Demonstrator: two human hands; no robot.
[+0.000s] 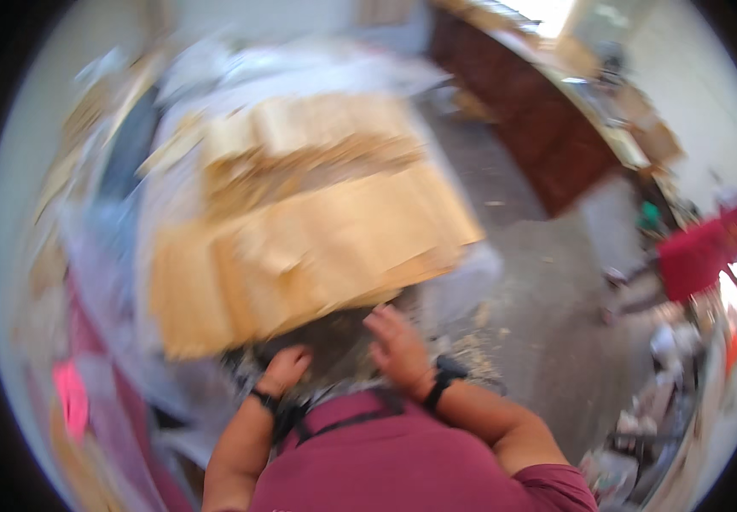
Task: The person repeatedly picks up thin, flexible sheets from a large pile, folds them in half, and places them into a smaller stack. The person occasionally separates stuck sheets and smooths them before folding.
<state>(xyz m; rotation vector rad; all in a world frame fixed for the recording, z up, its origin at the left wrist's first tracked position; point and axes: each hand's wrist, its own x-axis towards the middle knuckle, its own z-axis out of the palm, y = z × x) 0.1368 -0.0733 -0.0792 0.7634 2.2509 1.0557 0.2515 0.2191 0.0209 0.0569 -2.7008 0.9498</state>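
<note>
Brown paper-like sheets [326, 243] lie in overlapping layers along the near part of a pale-covered table in front of me. My right hand [400, 346] is just off their near edge, its fingers stretched apart and nothing visible in them. To its left, my left hand [287, 369] is low beside the same edge. Blur hides how the left fingers are bent, and no object shows in that hand. I cannot tell whether either hand touches the sheets. Both wrists have dark bands.
More pale sheets [326, 119] lie on the table's far half, with clear plastic [232, 60] behind. A dark red-brown cabinet [522, 111] stands at the far right. Scraps [475, 350] litter the grey floor [548, 290]. A person in red [701, 256] is at the right.
</note>
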